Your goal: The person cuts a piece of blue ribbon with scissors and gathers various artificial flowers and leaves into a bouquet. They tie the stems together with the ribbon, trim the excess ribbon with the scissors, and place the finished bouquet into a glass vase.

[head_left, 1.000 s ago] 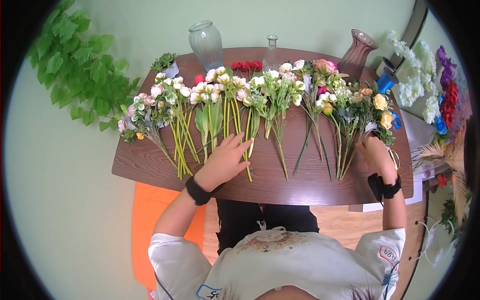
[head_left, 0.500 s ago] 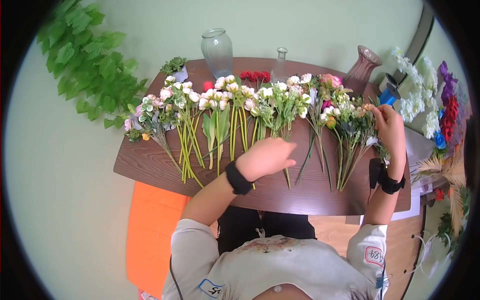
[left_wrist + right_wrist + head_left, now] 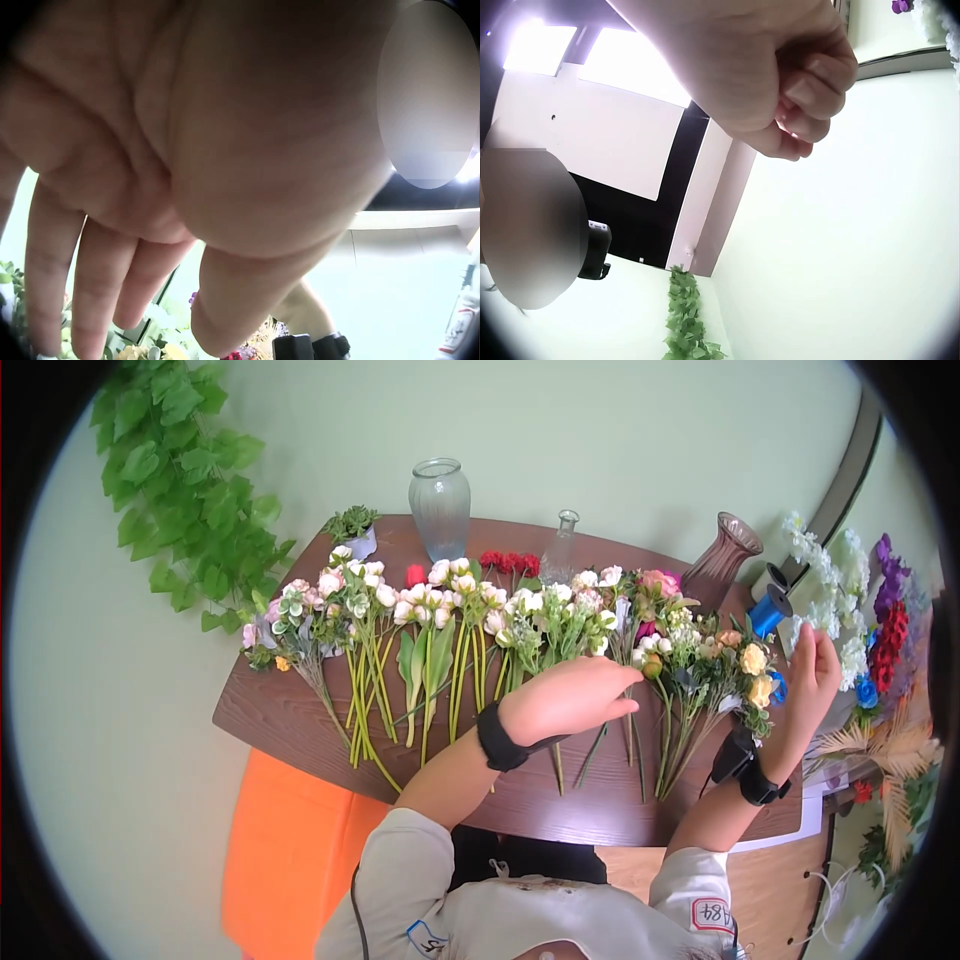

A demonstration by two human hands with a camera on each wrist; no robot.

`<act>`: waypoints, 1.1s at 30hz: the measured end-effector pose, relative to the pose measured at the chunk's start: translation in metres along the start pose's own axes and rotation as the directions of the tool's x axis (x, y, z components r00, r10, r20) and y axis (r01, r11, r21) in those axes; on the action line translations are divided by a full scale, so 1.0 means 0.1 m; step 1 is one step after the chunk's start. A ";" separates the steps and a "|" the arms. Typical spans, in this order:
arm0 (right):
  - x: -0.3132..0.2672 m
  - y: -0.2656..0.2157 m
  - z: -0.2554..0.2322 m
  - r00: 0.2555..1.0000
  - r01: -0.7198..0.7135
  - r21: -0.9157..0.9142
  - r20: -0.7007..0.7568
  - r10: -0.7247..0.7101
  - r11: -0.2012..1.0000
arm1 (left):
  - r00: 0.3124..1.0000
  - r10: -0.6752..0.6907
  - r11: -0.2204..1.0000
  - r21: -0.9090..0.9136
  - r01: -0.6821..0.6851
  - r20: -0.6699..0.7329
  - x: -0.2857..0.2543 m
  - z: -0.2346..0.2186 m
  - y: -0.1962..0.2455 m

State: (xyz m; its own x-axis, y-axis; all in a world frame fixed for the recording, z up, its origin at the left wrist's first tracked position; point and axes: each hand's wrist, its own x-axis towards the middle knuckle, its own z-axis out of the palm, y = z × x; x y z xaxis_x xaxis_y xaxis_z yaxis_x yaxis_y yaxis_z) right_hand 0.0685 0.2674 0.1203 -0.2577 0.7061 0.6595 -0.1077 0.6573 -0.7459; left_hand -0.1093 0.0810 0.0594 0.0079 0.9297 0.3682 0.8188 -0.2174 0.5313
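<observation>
My left hand [image 3: 568,702] hovers palm down over the stems in the middle of the row, fingers extended and nothing in them. In the left wrist view the palm [image 3: 247,142] fills most of the picture, its straight fingers over blurred flowers. Past the row's right end, my right hand [image 3: 815,672] is raised beside the blue ribbon spool [image 3: 770,610]. Its fingers are curled, and the right wrist view shows the hand [image 3: 787,90] with nothing visible in it. Yellow flowers [image 3: 755,675] lie just left of that hand; white-flowered green sprays [image 3: 550,615] lie beyond the left.
At the table's [image 3: 300,725] back stand a tall clear vase [image 3: 440,510], a small glass bottle [image 3: 563,550], a purple-tinted vase [image 3: 722,565] and a small potted succulent [image 3: 352,530]. White-pink blooms [image 3: 425,605] lie left. More flowers [image 3: 885,645] fill the right side.
My left hand has moved right, from the white blooms' stems to the middle sprays. My right hand has gone from the right-hand stems up past the orange flowers to beside the spool.
</observation>
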 end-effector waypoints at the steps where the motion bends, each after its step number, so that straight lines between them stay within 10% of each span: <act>1: -0.01 0.01 0.00 0.997 -0.026 0.077 -0.066 0.031 0.997 | 1.000 0.002 1.000 0.006 -0.002 -0.002 0.00 -0.05 -0.04; 5: 0.02 0.08 0.04 0.985 0.041 0.180 -0.173 -0.009 0.983 | 0.987 -0.156 0.988 -0.030 0.155 -0.032 -0.08 -0.31 -0.10; 9: 0.05 0.02 0.06 0.952 0.052 0.326 -0.302 0.052 0.944 | 0.893 -0.239 0.938 0.147 0.314 -0.382 -0.31 -0.73 -0.10; 12: 0.06 -0.07 -0.05 0.919 0.071 0.377 -0.384 0.086 0.923 | 0.708 -0.265 0.924 0.038 0.382 -0.655 -0.71 -1.10 -0.16; 16: 0.10 -0.07 -0.50 0.886 0.211 0.542 -0.458 0.076 0.814 | 0.277 -0.358 0.871 -0.212 0.443 -0.892 -1.13 -1.34 -0.09; 18: 0.07 -0.02 -0.67 0.877 0.256 0.563 -0.477 0.057 0.786 | 0.215 -0.308 0.886 -0.197 0.419 -0.927 -1.18 -1.37 -0.02; 33: -0.01 -0.23 -0.63 0.769 0.416 0.479 -0.640 -0.017 0.773 | 0.393 -0.381 0.889 -0.215 0.403 -0.837 -0.89 -1.29 -0.26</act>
State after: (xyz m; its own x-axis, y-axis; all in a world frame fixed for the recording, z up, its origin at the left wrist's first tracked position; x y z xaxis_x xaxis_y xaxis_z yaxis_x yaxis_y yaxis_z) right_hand 0.1317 0.2679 0.1423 0.4180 0.6995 0.5796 -0.6504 0.6759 -0.3467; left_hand -0.2054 -0.0344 0.1113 -0.7890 0.1994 0.5812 0.6081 0.1175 0.7852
